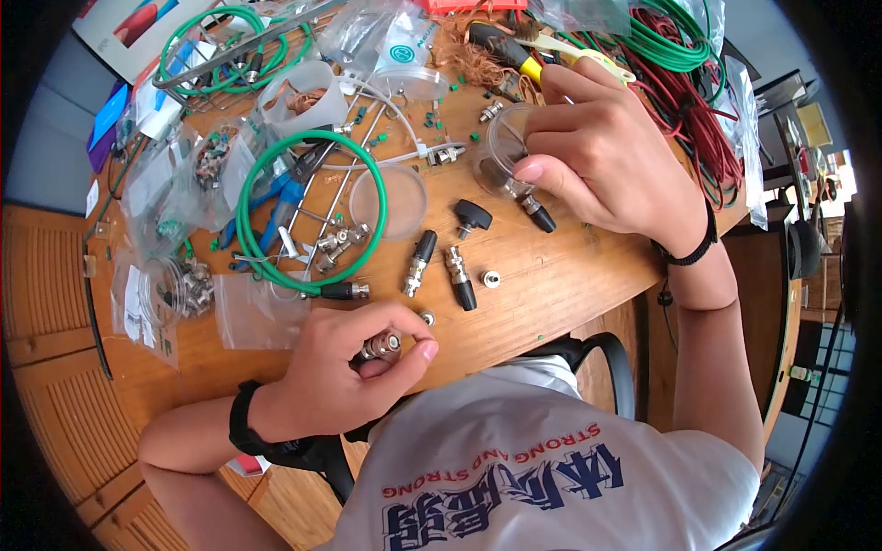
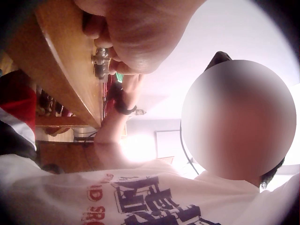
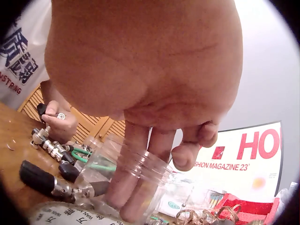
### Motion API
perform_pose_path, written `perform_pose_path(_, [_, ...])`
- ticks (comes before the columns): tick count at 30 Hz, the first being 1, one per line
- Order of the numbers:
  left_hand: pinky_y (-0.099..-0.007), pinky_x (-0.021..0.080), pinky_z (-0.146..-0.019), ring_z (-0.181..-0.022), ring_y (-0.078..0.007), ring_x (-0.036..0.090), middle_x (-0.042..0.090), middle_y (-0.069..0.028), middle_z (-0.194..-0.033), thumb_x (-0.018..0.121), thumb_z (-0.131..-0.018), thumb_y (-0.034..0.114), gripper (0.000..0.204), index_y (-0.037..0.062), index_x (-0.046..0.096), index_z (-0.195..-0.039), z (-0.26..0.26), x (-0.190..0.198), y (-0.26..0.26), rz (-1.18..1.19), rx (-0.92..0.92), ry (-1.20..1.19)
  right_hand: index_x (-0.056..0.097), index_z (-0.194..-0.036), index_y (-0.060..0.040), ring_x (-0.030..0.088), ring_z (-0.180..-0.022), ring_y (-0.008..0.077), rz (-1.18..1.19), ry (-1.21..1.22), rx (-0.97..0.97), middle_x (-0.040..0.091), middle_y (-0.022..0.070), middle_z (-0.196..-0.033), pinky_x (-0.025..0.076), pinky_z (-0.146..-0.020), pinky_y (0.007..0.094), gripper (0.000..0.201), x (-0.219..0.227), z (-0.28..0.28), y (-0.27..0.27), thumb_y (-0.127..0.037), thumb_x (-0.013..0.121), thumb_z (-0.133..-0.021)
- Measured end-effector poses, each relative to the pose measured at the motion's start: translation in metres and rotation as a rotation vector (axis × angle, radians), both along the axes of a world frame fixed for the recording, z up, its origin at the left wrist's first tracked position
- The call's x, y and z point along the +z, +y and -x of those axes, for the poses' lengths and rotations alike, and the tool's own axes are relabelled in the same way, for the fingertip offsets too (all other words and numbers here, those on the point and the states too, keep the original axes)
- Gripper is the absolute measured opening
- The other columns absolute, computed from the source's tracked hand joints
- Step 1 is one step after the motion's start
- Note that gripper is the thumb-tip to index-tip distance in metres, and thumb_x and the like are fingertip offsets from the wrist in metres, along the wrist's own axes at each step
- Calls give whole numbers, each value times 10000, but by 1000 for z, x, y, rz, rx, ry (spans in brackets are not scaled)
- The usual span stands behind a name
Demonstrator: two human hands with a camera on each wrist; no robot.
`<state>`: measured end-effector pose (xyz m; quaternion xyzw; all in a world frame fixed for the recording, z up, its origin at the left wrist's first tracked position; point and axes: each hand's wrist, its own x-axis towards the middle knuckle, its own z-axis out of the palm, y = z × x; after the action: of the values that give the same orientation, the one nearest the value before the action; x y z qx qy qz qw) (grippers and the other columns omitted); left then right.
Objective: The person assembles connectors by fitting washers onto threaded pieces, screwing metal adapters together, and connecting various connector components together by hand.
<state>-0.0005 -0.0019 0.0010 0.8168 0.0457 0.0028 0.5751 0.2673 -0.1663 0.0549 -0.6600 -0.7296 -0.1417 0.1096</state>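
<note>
In the head view my left hand, at the table's front edge, holds a metal BNC connector in its curled fingers. The left wrist view shows the connector's silver body beside the fingertips. My right hand is over a clear plastic jar. In the right wrist view, two straight fingers reach down into that jar, while other fingers are bent outside it. Beside the jar lies a connector with a black boot. Two more black-booted BNC connectors lie between the hands, near a black knob-like piece.
A coiled green cable and a clear round lid lie left of centre. Plastic bags and a jar of metal parts stand farther left. Red wires and a green coil occupy the back right.
</note>
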Motion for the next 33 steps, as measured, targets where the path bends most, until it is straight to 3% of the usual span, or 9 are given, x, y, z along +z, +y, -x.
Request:
perform_pose_path(19, [-213,281,-492,-511,12,386,472,83,-572,733,-921,40,45,45,696,-896,-1,2,-2,9,10,15,719,-719,-6,524,-812,295,-54,49,-60,655,90,-711,455,-799,419,530,-6,-2,1,-402,569,-1036])
perform_pose_path(25, [-215,280,-492,-501,6,386,479,81,-575,730,-919,39,46,46,692,-895,-1,2,-2,18,18,13,713,-695,5,524,-811,302,62,-40,-74,647,108,-702,467,-800,429,575,-3,-5,-1,-429,558,-1040])
perform_pose_path(33, [-212,278,-494,-502,11,386,465,84,-572,730,-920,50,46,47,693,-893,-2,3,-2,1,17,-1,718,-729,13,534,-847,306,-60,24,-32,654,109,-745,470,-800,431,531,-4,-5,2,-383,561,-1045])
